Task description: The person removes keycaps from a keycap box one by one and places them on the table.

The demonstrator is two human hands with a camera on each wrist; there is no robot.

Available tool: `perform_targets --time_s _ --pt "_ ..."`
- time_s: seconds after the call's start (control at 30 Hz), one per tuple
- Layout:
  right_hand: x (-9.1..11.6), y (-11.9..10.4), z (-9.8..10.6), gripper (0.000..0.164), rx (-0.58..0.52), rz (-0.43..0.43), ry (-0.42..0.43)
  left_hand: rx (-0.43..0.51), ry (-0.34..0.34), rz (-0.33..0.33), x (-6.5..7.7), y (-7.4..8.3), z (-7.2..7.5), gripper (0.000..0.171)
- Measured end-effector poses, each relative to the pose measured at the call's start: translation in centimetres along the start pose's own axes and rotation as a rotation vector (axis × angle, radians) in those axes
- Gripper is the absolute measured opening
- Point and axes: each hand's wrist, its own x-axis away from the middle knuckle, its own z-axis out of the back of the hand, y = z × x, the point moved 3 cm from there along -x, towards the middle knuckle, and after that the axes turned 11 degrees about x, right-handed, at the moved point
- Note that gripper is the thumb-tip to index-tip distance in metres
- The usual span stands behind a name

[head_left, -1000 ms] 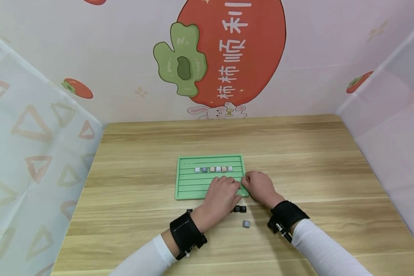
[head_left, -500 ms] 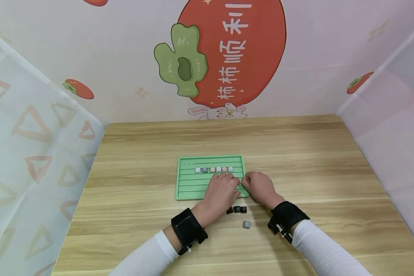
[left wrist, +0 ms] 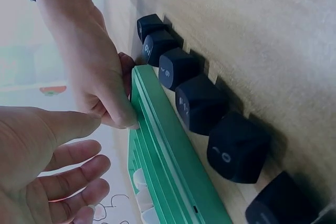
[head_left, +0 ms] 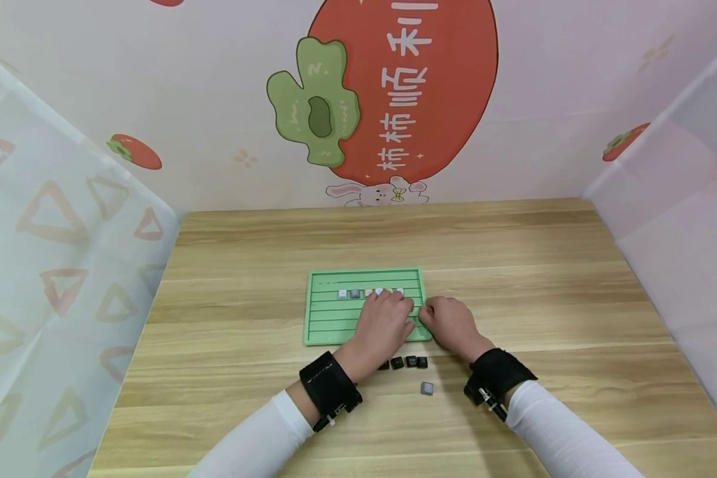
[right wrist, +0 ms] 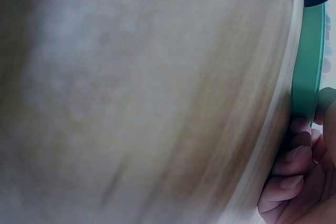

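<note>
Your left hand [head_left: 384, 325] is over the board [head_left: 328, 325], fingers loosely bent, thumb apart from them; nothing visible between. Fingertips cover the right part of the cap row [head_left: 355, 294] lying across the board; contact with those caps, cannot tell. Your right hand [head_left: 451, 323] pinches the board's near right corner, thumb on top, other fingers curled at the edge.

Black caps [head_left: 411, 362] line up on the table just off the board's near edge, some hidden under your left wrist in the head view. One grey cap [head_left: 427, 388] sits nearer you, apart from them.

Table [head_left: 544, 265]: pale wood grain. Back wall [head_left: 550, 146]: white, big red fruit print [head_left: 454, 86], rabbit print [head_left: 376, 194] below. Left panel [head_left: 12, 232]: triangle pattern. Black bands on both wrists, white sleeves.
</note>
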Motion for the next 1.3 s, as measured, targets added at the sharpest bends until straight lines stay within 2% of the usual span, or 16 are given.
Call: perform_targets --time_s 0.8,1.03,1.3 --pt "-0.1 0.3 -0.3 0.034 0.013 -0.014 -0.017 -0.020 -0.021 0.060 -1.8 -0.7 -0.1 0.031" --pt "-0.1 0.2 -0.2 0.035 0.004 -0.006 -0.001 -0.045 -0.053 0.115 -2.6 -1.5 -0.7 0.034" --pt "-0.2 0.3 -0.4 0.035 0.004 -0.002 -0.001 -0.054 -0.042 0.139 -3.1 -2.5 -1.5 0.029"
